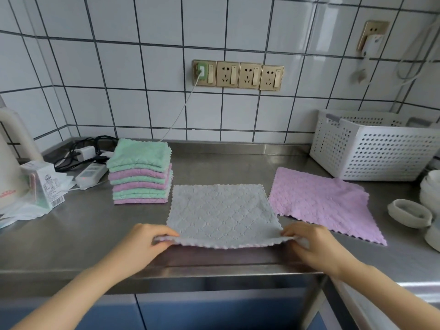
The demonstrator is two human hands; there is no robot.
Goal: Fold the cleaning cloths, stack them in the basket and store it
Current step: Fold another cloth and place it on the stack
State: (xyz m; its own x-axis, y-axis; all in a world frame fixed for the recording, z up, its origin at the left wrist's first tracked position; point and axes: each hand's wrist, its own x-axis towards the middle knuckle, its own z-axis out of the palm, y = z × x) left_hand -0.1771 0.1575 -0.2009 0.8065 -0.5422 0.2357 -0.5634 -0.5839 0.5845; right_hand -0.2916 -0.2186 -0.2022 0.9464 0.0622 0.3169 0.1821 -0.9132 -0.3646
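A grey cleaning cloth lies spread flat on the steel counter in the middle. My left hand pinches its near left corner and my right hand pinches its near right corner; the near edge is lifted slightly off the counter. A purple cloth lies unfolded just to the right. A stack of folded green and purple cloths stands to the left. The white perforated basket sits at the back right against the tiled wall.
A white kettle, a small carton and a power strip with cables crowd the left end. White bowls and a round lid sit at the right edge. Wall sockets are above. Blue cabinet fronts lie below the counter edge.
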